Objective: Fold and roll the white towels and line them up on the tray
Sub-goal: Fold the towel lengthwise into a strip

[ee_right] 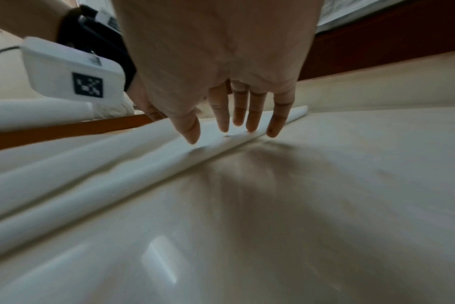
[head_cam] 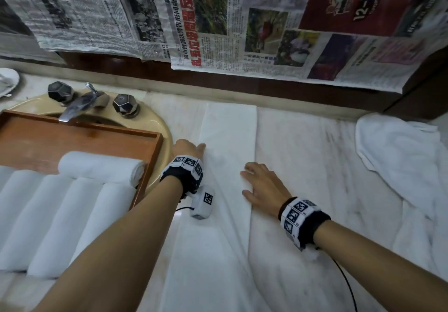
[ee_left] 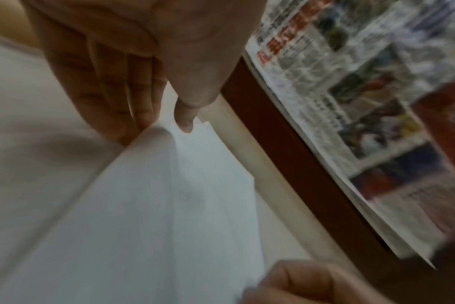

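Note:
A white towel (head_cam: 228,127), folded into a long narrow strip, lies flat on the marble counter and runs from the back wall toward me. My left hand (head_cam: 189,149) is at its left edge; in the left wrist view the straight fingers (ee_left: 133,98) lie along the slightly raised edge of the towel (ee_left: 169,205) and the thumb rests on top. My right hand (head_cam: 254,183) lies flat, its spread fingertips (ee_right: 249,123) pressing on the right edge of the towel (ee_right: 117,164). A wooden tray (head_cam: 84,127) on the left holds several rolled white towels (head_cam: 101,168).
The tray sits over a beige sink (head_cam: 157,122) with a chrome tap (head_cam: 80,103) and two dark knobs. A loose heap of white towels (head_cam: 400,156) lies at the right end of the counter. Newspaper sheets (head_cam: 242,20) hang on the wall behind.

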